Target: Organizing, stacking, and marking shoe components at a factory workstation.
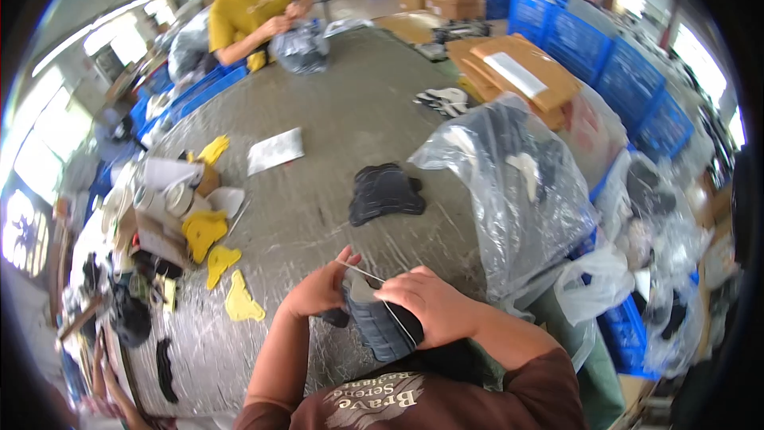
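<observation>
Close to my chest I hold a dark padded piece with ribbed stitching [380, 325]. My left hand [318, 291] grips its left edge, fingers curled. My right hand [426, 302] lies over its right side and pinches a thin white cord [374, 276] stretched between both hands. Another black padded piece [385, 191] lies flat on the grey table [334, 119] a little beyond my hands.
Yellow foam cut-outs [223, 259] and clutter lie at the table's left. A flat silver bag [275, 150] rests mid-table. A large clear plastic sack [517, 191] of parts stands at right, with cardboard boxes [517, 72] and blue crates [613, 64] behind. A person in a yellow shirt [251, 8] works on a bag at the far end.
</observation>
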The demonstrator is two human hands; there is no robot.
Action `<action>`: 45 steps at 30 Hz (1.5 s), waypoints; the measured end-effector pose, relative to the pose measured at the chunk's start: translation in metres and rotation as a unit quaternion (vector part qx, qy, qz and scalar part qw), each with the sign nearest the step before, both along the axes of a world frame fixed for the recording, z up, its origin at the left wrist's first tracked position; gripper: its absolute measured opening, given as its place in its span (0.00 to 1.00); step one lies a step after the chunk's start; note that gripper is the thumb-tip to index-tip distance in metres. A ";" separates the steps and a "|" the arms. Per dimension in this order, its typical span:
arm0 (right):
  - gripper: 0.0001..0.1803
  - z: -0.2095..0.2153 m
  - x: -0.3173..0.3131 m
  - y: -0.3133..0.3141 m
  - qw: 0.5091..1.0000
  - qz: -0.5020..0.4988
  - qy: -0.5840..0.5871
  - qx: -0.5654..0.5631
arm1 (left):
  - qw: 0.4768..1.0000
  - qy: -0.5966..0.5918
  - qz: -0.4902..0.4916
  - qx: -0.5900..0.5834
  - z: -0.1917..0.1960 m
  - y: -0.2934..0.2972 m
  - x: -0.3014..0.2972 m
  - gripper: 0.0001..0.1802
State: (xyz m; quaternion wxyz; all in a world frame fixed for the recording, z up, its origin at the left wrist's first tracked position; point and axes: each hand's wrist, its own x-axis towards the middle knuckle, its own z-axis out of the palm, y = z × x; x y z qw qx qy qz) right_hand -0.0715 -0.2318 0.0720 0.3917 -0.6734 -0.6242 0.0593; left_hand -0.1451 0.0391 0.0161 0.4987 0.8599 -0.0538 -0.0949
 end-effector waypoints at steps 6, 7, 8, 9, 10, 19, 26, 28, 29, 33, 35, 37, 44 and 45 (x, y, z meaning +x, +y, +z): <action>0.46 -0.010 0.010 -0.001 0.997 -0.019 0.076 0.006 | 0.852 0.174 0.168 -0.464 -0.004 -0.034 0.008 0.24; 0.50 -0.017 0.010 -0.008 0.986 -0.091 0.136 0.028 | 0.863 0.176 0.161 -0.445 -0.027 -0.031 0.007 0.27; 0.54 -0.033 0.017 -0.020 0.964 -0.139 0.216 0.075 | 0.943 0.155 0.100 -0.277 -0.010 -0.043 0.007 0.24; 0.56 -0.036 0.018 -0.019 0.929 -0.146 0.315 0.127 | 0.985 0.134 0.030 -0.106 0.003 -0.050 0.006 0.20; 0.57 -0.041 0.017 -0.012 0.899 -0.153 0.372 0.175 | 0.981 0.118 -0.018 -0.153 -0.004 -0.056 0.000 0.17; 0.52 -0.089 0.025 0.005 0.742 -0.178 0.589 0.265 | 0.957 -0.290 -0.020 -0.006 0.014 -0.080 -0.015 0.08; 0.42 -0.092 0.013 0.009 0.722 -0.148 0.618 0.275 | 0.948 -0.255 0.133 0.137 0.002 -0.063 -0.012 0.06; 0.41 -0.089 0.005 0.013 0.718 -0.161 0.609 0.294 | 0.925 -0.226 0.238 0.193 -0.011 -0.051 -0.007 0.05; 0.41 -0.088 0.002 0.016 0.713 -0.175 0.601 0.315 | 0.917 -0.203 0.307 0.155 -0.019 -0.045 -0.001 0.05; 0.40 -0.088 -0.003 0.022 0.673 -0.155 0.636 0.344 | 0.864 -0.092 0.317 -0.379 -0.006 -0.054 0.024 0.06; 0.40 -0.082 -0.003 0.021 0.593 -0.147 0.710 0.351 | 0.726 -0.062 0.251 -0.637 -0.003 -0.057 0.024 0.07; 0.40 -0.071 -0.003 0.017 0.577 -0.145 0.708 0.381 | 0.786 -0.050 0.258 -0.559 0.004 -0.041 0.015 0.03; 0.48 -0.084 -0.034 0.028 0.643 -0.006 0.717 0.268 | 0.589 0.035 0.263 -0.763 0.007 -0.033 0.028 0.02; 0.50 -0.079 -0.039 0.032 0.653 0.017 0.717 0.243 | 0.625 0.082 0.161 -0.759 0.001 -0.035 0.025 0.05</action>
